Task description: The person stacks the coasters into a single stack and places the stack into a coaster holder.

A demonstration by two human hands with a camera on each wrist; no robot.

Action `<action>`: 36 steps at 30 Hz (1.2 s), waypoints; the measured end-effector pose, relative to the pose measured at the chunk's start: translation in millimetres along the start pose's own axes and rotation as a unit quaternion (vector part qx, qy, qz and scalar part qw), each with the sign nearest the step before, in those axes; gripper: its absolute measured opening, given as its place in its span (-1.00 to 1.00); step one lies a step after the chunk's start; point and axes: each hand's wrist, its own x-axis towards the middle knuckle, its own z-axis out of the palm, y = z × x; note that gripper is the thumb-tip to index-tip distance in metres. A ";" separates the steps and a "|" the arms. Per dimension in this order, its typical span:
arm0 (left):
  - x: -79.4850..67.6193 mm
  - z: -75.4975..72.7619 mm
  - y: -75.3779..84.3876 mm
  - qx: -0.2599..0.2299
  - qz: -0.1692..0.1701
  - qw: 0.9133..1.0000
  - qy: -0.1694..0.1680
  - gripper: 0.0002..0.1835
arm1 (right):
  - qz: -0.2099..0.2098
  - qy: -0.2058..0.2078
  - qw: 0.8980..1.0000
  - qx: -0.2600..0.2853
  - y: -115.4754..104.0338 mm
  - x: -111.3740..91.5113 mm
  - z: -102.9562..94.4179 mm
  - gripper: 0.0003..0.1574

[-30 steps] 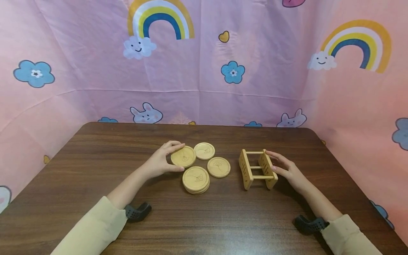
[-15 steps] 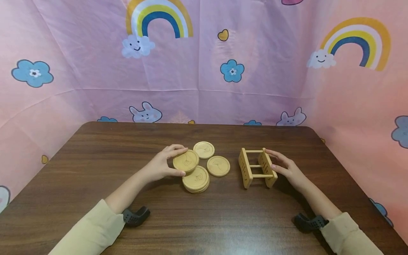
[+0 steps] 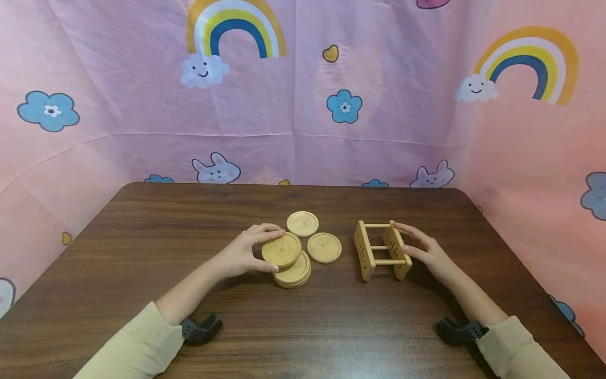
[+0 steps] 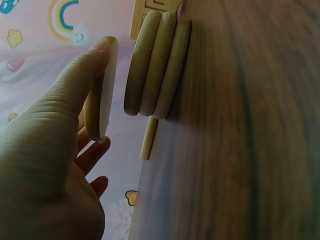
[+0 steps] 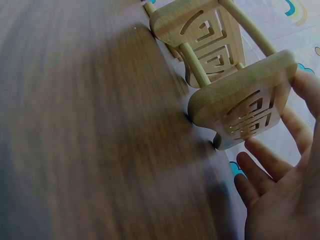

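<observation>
My left hand (image 3: 243,251) pinches a round wooden coaster (image 3: 281,249) by its edge, thumb on the near side and fingers on the far side. In the left wrist view this coaster (image 4: 102,102) hangs tilted, a gap apart from a stack of three coasters (image 4: 157,65). The head view has it overlapping that stack's upper left. Fairly straight fingers of my right hand (image 3: 431,256) rest against the right side panel of a small wooden coaster rack (image 3: 364,252). Cut-out patterns mark the panel in the right wrist view, where the lower fingers (image 5: 247,185) hang free of it.
Two single coasters lie flat on the brown wooden table (image 3: 322,326), one coaster (image 3: 303,224) behind the stack and another coaster (image 3: 324,248) between stack and rack. A printed cloth (image 3: 265,110) hangs behind and beside the table. Black bands circle both wrists.
My left hand has carried its coaster rightward and nearer, from beside the stack to over its left part. The right hand and the rack stay put.
</observation>
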 end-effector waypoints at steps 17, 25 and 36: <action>0.2 7.7 7.2 0.018 0.026 0.999 -0.018 -0.19 | -0.004 0.000 1.000 0.003 0.7 -0.1 -1.6 -0.37; 2.0 9.4 9.2 0.015 0.037 0.999 -0.033 -0.19 | -0.004 0.001 1.000 -0.001 0.5 -0.3 -2.6 -0.37; -1.1 10.2 4.9 0.009 0.033 0.998 -0.050 -0.18 | -0.011 0.001 1.000 0.003 0.4 -0.5 0.1 -0.38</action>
